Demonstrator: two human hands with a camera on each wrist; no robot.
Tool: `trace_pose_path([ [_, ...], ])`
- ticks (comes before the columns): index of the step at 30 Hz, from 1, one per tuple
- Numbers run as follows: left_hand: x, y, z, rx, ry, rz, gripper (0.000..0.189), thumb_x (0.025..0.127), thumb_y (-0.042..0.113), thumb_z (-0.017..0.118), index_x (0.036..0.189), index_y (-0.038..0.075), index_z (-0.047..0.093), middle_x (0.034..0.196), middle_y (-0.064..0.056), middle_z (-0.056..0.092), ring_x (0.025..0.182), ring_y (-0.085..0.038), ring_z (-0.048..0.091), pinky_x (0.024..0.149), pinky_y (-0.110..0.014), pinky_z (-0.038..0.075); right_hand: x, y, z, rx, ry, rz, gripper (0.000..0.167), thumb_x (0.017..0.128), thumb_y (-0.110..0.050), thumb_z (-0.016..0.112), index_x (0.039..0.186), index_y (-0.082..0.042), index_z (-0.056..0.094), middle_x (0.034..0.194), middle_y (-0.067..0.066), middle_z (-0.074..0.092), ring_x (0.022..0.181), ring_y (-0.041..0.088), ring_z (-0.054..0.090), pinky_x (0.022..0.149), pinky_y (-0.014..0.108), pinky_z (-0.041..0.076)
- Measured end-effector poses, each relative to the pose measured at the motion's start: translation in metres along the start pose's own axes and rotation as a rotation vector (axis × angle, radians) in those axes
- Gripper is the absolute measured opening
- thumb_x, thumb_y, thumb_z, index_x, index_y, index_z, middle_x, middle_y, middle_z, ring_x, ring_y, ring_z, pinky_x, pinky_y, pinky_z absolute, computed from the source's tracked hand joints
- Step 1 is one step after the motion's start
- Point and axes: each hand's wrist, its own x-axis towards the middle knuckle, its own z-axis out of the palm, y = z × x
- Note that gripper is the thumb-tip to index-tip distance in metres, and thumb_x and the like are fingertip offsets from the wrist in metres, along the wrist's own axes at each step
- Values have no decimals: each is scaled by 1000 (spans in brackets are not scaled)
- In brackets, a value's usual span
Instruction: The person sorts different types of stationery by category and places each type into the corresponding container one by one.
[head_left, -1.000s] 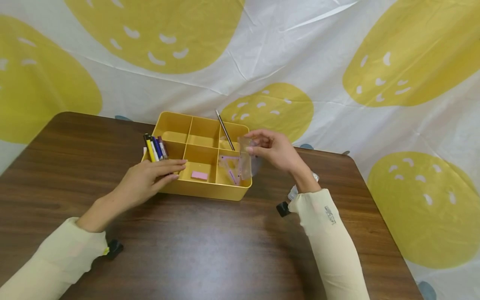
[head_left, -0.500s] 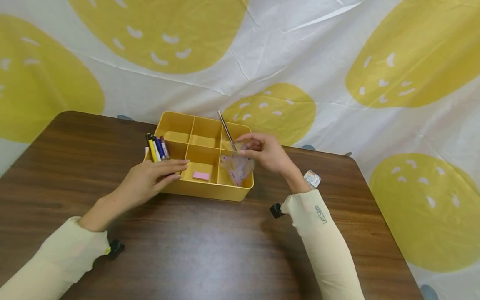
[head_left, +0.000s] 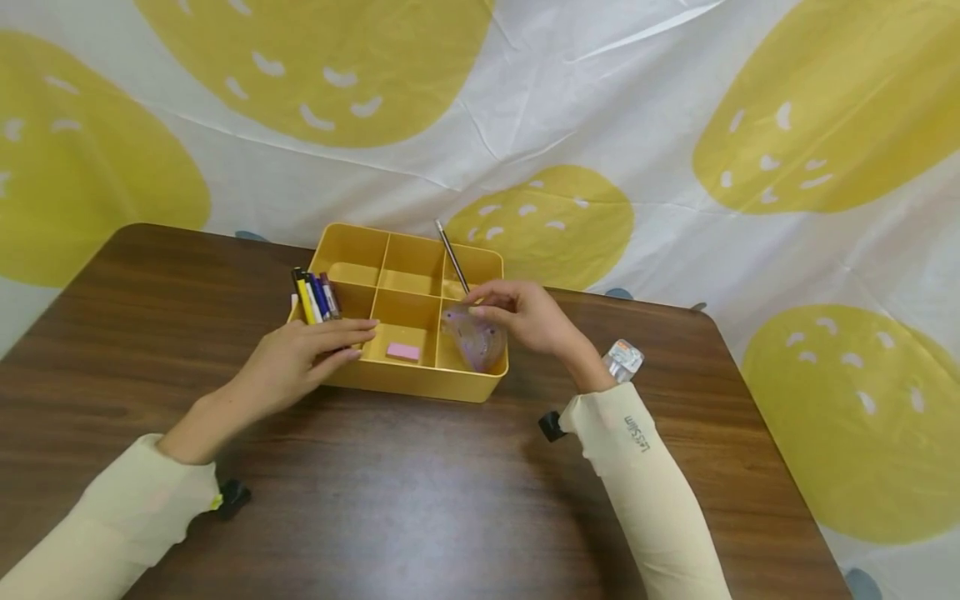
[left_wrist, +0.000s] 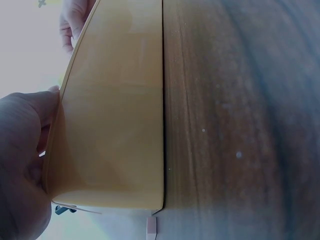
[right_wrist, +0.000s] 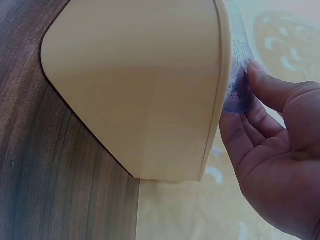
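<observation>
My left hand (head_left: 300, 350) rests on the front left of a yellow organizer box (head_left: 420, 385), its fingers fairly straight over the rim; the left wrist view shows that hand (left_wrist: 22, 145) beside the box's wall (left_wrist: 110, 115). My right hand (head_left: 525, 315) pinches a clear protractor (head_left: 483, 343) between thumb and fingers, low in the front right compartment. Clear set squares with purple marks lie behind it, partly hidden. From the right wrist view, the protractor (right_wrist: 239, 85) shows printed scale lines above the rim, held by the right hand (right_wrist: 275, 130).
Several pens (head_left: 315, 297) stand in the front left compartment. A pink eraser (head_left: 403, 352) lies in the front middle one, and a pencil (head_left: 452, 257) leans in the back right. Beside my right wrist, a small clear item (head_left: 624, 360) sits on the wooden table (head_left: 420, 500).
My right hand has moved left and down, taking the protractor from above the box's right rim into the front right compartment. The left hand stays on the box.
</observation>
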Motion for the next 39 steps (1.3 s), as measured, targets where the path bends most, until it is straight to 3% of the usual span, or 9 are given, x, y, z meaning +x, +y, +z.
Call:
trace_pose_path([
  [14,1,2,-2,2,-7,-5,34,89,13,68,123,8,66,125,-5,63,72,-15,54,66,-37,48,-4,2,3,-54,-25,-37,15,94,-17,63,106,-19,72,96,-10,69,82,7,64,68,29,51],
  [29,2,4,-3,1,9,9,34,88,10,68,123,7,66,124,-6,63,68,-14,52,64,-37,49,-3,-2,1,-139,-145,-18,12,90,-19,68,100,-20,76,94,-12,71,78,11,65,67,29,50],
  [36,2,6,-4,-2,6,0,34,89,10,68,123,8,66,125,-5,63,84,-19,62,69,-42,50,-4,-2,3,-205,-166,-47,13,90,-18,68,100,-19,76,92,-12,71,78,10,65,68,27,50],
  [39,2,5,-4,-2,4,-2,35,89,10,68,123,8,65,125,-5,63,83,-19,62,69,-43,50,-5,-4,3,-225,-159,-53,14,89,-16,69,101,-18,77,95,-9,72,79,7,65,69,26,50],
])
